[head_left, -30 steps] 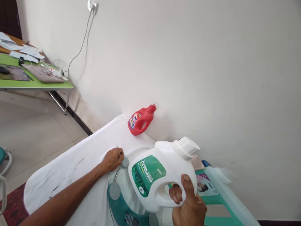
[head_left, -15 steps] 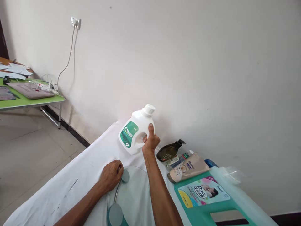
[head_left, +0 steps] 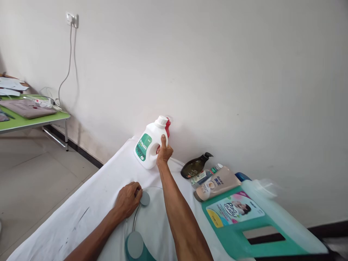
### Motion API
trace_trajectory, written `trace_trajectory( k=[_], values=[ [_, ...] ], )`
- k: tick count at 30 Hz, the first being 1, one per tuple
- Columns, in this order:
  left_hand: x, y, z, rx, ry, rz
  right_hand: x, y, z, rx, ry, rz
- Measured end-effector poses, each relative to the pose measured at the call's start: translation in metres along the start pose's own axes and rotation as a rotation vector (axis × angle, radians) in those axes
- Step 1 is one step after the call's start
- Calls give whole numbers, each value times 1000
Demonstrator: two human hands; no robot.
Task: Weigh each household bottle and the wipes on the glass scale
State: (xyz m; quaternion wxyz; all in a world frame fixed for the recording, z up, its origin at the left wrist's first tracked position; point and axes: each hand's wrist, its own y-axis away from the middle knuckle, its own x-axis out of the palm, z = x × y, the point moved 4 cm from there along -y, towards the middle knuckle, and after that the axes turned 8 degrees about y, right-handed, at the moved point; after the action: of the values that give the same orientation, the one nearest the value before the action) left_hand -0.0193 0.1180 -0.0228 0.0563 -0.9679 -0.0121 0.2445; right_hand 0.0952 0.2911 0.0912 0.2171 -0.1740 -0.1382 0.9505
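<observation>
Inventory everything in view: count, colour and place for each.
Handled jug: 1, white, far end of cloth
Red bottle: 1, red, behind jug
Pump bottle: 1, dark brown, right of jug
Clear bottle: 1, clear, beside pump bottle
Squeeze tube: 1, beige, beside clear bottle
Blue object: 1, blue, behind tube
Pao dudu container: 1, teal, lower right
Glass scale: 1, clear-teal, lower centre
Cloth: 1, white, under scale
Side table: 1, green, left
Laptop: 1, pinkish, on side table
Papers: several, white, far left
Wall socket: 1, white, upper left
Cable: 1, grey, below socket
Wall: 1, pale, behind
Floor: 1, grey tiles, lower left
Forearms: 2, bare, lower centre
Left grip: 1, bare, at scale's edge
Right grip: 1, bare, around jug's handle
</observation>
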Motion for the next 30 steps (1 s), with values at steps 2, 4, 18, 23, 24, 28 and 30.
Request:
trace_trajectory(
  k=[2, 4, 18, 23, 24, 28, 30],
  values=[
    [-1, 0, 1, 11, -7, 7, -11, 3, 8, -40, 91, 41],
    [-2, 0, 2, 24, -16, 18, -33, 8, 19, -99, 194, 78],
    [-9, -5, 1, -7, -17, 46, -375, 230, -56, 306, 1055, 187],
    [-11, -5, -4, -3, -33, 28, -373, 272, -75, 507, 1176, 182],
    [-11, -4, -4, 1, -35, 22, -373, 272, -75, 530, 1193, 186],
    [-12, -3, -4, 18, -24, 6, -391, 260, -68, 580, 1136, 221],
    [-11, -3, -3, 26, -11, 4, -403, 251, -59, 605, 1018, 189]
  ],
)
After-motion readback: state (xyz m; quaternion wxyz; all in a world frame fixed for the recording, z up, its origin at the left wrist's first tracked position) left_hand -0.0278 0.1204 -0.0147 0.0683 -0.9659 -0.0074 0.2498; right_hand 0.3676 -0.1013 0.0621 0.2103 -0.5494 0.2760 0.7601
